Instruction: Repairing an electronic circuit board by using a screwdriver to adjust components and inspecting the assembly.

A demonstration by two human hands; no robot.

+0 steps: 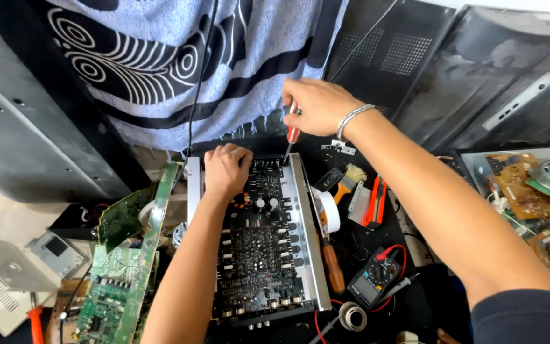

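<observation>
— What are the hands doing?

— The right hand is closed around a screwdriver with a red and clear handle, held nearly upright. Its tip comes down at the far right corner of the open amplifier, just inside the silver side rail. There's a metal bracelet on that wrist.

— And the left?

— The left hand rests on the far left part of the amplifier's circuit board, fingers curled under. It looks like it's pressing down rather than holding anything, but the fingertips are hidden, so I can't say for sure.

— Where does the amplifier sit?

— In the middle of the dark workbench, lid off, its row of knobs towards the near edge.

— What's around it?

— Left of it, green circuit boards lean on edge against its side. Right of it, touching the rail, a roll of white tape and a second screwdriver with a brown wooden handle. Further right lie a small brush, an orange cutter, and a multimeter with red and black leads. A small tape roll sits near the front edge. At the bench's right edge is another opened device with a brown board.
</observation>
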